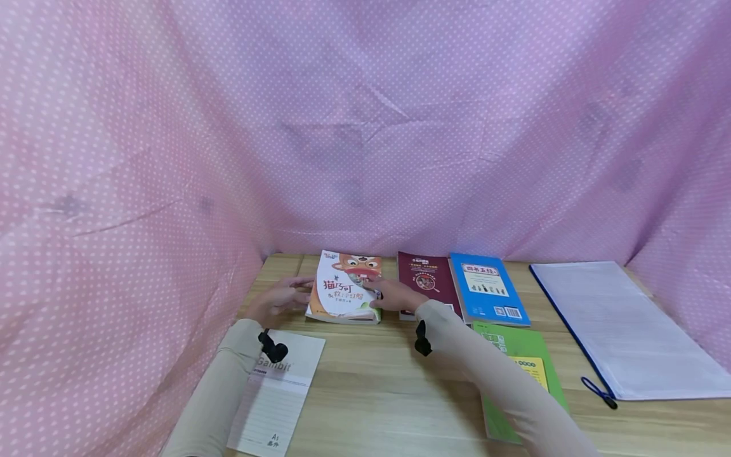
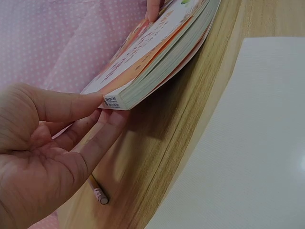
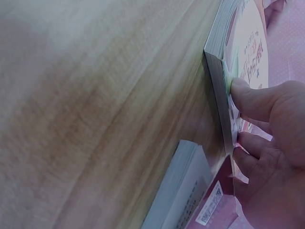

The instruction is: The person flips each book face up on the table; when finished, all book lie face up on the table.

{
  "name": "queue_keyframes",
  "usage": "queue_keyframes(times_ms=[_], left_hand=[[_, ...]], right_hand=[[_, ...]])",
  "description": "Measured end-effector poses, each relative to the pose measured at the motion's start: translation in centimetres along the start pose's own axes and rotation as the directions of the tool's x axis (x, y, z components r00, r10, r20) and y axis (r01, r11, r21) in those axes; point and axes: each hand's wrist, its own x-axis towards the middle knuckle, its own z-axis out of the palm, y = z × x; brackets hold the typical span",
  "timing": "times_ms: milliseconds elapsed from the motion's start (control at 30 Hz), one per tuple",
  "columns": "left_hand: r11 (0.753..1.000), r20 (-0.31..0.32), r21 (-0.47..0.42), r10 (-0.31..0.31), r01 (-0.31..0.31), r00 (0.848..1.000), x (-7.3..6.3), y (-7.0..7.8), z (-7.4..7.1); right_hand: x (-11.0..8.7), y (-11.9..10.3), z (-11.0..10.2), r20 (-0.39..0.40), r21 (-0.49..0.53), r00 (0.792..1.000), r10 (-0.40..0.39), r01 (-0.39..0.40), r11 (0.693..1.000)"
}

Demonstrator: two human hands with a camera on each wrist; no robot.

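A white and orange paperback book [image 1: 341, 295] with a cartoon animal on its cover lies at the back of the table. My left hand [image 1: 282, 297] holds its left edge; in the left wrist view the thumb is at the top of the spine and fingers reach underneath. That side is raised off the wood. On the opposite side, my right hand [image 1: 400, 295] grips the book's right edge, its thumb [image 3: 245, 95] on the cover's margin and its other fingers curled farther along. Part of those fingers is hidden.
Right of the book lie a maroon book [image 1: 425, 279], a blue book [image 1: 490, 289], a green book [image 1: 545, 355] and a white zip folder [image 1: 622, 330]. A notepad [image 1: 280, 393] is at front left. A pencil-like stick [image 2: 101, 195] lies near the left hand. Pink dotted cloth [image 1: 365, 158] hangs behind.
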Motion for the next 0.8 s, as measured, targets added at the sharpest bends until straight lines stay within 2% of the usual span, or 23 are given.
queue_keyframes(times_ms=[167, 300, 567, 800], left_hand=[[1.0, -0.02, -0.003, -0.028, 0.028, 0.999, 0.1, -0.17, -0.05], [0.999, -0.046, -0.015, -0.052, 0.052, 0.998, 0.06, -0.16, 0.04], [0.997, -0.097, -0.007, -0.071, 0.071, 0.993, -0.06, -0.29, 0.09], [0.996, -0.128, 0.008, -0.084, 0.086, 0.988, 0.19, -0.54, 0.1]], right_hand=[[0.01, 0.04, -0.03, 0.002, 0.007, 1.0, -0.013, 0.013, 1.0], [-0.04, -0.13, -0.14, 0.005, 0.018, 1.0, 0.005, -0.005, 1.0], [0.23, 0.12, 0.1, -0.013, 0.022, 1.0, 0.024, -0.024, 0.999], [0.59, 0.67, 0.54, -0.033, 0.037, 0.999, 0.01, -0.009, 0.999]])
